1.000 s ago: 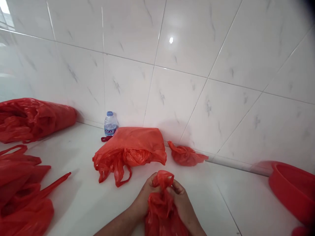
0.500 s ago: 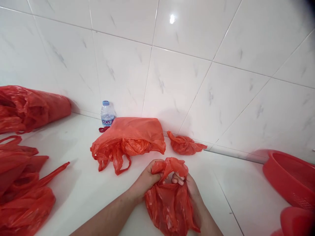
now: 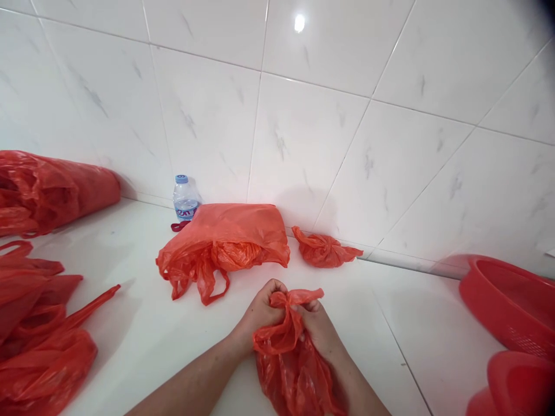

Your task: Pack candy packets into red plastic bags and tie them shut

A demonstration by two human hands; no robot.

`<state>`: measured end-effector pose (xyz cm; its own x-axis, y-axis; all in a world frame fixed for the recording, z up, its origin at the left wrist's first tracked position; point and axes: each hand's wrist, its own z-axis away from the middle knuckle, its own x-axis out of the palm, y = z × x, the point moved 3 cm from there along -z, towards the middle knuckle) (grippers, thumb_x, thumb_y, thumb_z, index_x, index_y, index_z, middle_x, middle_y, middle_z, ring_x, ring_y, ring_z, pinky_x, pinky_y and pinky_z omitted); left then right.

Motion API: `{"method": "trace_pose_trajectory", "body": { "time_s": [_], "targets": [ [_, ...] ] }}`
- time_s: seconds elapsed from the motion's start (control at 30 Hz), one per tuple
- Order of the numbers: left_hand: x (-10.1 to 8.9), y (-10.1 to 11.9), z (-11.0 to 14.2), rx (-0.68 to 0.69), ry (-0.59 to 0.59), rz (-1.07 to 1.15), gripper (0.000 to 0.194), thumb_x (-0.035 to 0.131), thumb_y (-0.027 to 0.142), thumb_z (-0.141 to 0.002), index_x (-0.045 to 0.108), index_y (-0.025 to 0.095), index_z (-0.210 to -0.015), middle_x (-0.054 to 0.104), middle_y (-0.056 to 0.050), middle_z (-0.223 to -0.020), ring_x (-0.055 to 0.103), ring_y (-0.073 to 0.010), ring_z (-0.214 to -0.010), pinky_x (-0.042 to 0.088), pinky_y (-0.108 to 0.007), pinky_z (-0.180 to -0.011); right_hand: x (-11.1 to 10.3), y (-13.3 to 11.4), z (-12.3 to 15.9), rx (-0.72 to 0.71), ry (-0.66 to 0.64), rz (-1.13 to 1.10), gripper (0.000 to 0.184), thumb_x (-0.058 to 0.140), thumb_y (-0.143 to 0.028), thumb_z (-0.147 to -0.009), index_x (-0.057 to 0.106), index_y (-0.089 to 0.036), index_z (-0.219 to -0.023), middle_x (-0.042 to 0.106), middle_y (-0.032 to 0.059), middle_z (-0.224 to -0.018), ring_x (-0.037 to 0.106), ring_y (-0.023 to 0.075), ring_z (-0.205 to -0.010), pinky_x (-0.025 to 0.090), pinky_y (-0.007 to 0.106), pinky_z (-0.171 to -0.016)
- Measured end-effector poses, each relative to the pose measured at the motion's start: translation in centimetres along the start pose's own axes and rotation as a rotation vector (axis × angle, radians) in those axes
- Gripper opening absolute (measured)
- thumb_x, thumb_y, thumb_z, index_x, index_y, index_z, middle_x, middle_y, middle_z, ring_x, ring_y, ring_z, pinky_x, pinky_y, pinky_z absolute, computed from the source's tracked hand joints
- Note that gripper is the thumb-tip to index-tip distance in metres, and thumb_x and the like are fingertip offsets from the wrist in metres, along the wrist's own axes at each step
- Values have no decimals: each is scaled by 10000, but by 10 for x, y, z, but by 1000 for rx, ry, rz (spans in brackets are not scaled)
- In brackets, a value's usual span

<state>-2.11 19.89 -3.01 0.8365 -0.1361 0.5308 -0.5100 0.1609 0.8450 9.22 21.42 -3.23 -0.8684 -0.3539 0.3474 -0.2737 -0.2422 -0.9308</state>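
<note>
A thin red plastic bag (image 3: 295, 370) hangs down between my two hands over the white surface. My left hand (image 3: 266, 309) is closed on the bag's gathered upper part, its thumb pressed against the plastic. From the other side, my right hand (image 3: 318, 323) pinches the same gathered part, close to the left fingers. One strip of the bag sticks out above the right hand. Just beyond the hands lies a bigger red plastic bag (image 3: 243, 222) stuffed with crumpled plastic. A small knotted red bag (image 3: 326, 249) rests against the wall.
A water bottle (image 3: 185, 199) with a blue cap stands by the tiled wall (image 3: 208, 115). At left are a large red bundle (image 3: 82, 190) and a pile of loose red bags (image 3: 39, 323). Red plastic baskets (image 3: 489, 300) sit at the right.
My hands have drawn closer together. The bag's top, a wider loop before, is now bunched between the fingers, with one strip pointing right. The view has shifted slightly.
</note>
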Motion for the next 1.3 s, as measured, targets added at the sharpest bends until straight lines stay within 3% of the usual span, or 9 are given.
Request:
{"method": "trace_pose_trajectory", "body": {
  "time_s": [0.1, 0.3, 0.63, 0.77, 0.83, 0.93, 1.03, 1.17, 1.3],
  "targets": [
    [7, 8, 4, 48, -63, -61, 308, 715, 275, -711, 431, 215, -814, 604, 34, -619, 600, -154, -554, 434, -264, -548, -7, -4, -1, -30, 57, 55, 382, 641, -370, -755, 459, -190, -472, 405, -59, -352, 355, 70, -359, 255, 227, -408],
    [9, 11, 5, 111, -153, -39, 222, 619, 256, -799, 466, 214, -955, 668, -48, -924, 646, -195, -833, 471, -336, -771, -23, -5, -4, 85, 149, -258, 377, 608, -326, -692, 340, -214, -453, 353, -63, -390, 425, 97, -440, 342, 234, -469],
    [2, 18, 13, 129, -74, -205, 670, 737, 378, -703, 453, 213, -1288, 502, -133, -1328, 498, -290, -1193, 403, -398, -974, -9, -16, 1, -103, 259, 229, 339, 663, -478, -736, 514, -204, -603, 428, -65, -437, 347, 87, -416, 272, 241, -434],
    [0, 11, 7, 97, -42, -183, 442, 593, 422, -825, 567, 177, -1193, 654, -111, -1125, 611, -256, -1019, 453, -379, -895, -9, -13, 2, -77, 62, 110, 333, 644, -479, -767, 536, -193, -634, 425, -56, -464, 330, 80, -434, 255, 240, -452],
    [-1, 10, 4, 131, -5, -180, 394, 589, 423, -826, 619, 169, -1126, 688, -93, -1049, 633, -241, -954, 465, -355, -859, -7, -15, 4, -76, -61, 34, 296, 681, -470, -739, 597, -190, -781, 459, -56, -501, 339, 74, -444, 261, 228, -463],
    [-3, 10, 1, 122, 58, -149, 356, 616, 409, -807, 646, 169, -1068, 705, -75, -997, 644, -227, -909, 474, -333, -828, -2, -20, 8, -67, -153, -1, 467, 764, -378, -675, 583, -207, -1070, 522, -55, -581, 396, 77, -485, 294, 212, -486],
    [-2, 11, 3, 65, 50, -45, 359, 626, 397, -802, 618, 174, -1083, 718, -63, -880, 666, -218, -820, 488, -332, -775, -1, -22, 7, -28, -102, 39, 335, 747, -350, -696, 619, -192, -963, 534, -54, -567, 425, 73, -468, 309, 209, -481],
    [7, 15, 8, 16, -139, 148, 333, 549, 399, -858, 561, 200, -1123, 708, -55, -770, 679, -217, -741, 492, -345, -728, -6, -18, 4, 69, -47, 35, 286, 668, -396, -754, 566, -162, -623, 528, -30, -507, 409, 66, -406, 289, 212, -438],
    [10, 19, 11, 5, -187, 201, 204, 561, 345, -859, 592, 185, -982, 704, -66, -823, 673, -211, -808, 480, -328, -771, -8, -19, 6, 29, 3, -230, 96, 665, -245, -726, 606, -210, -793, 502, -64, -487, 391, 72, -426, 308, 195, -462]
  ]
}}
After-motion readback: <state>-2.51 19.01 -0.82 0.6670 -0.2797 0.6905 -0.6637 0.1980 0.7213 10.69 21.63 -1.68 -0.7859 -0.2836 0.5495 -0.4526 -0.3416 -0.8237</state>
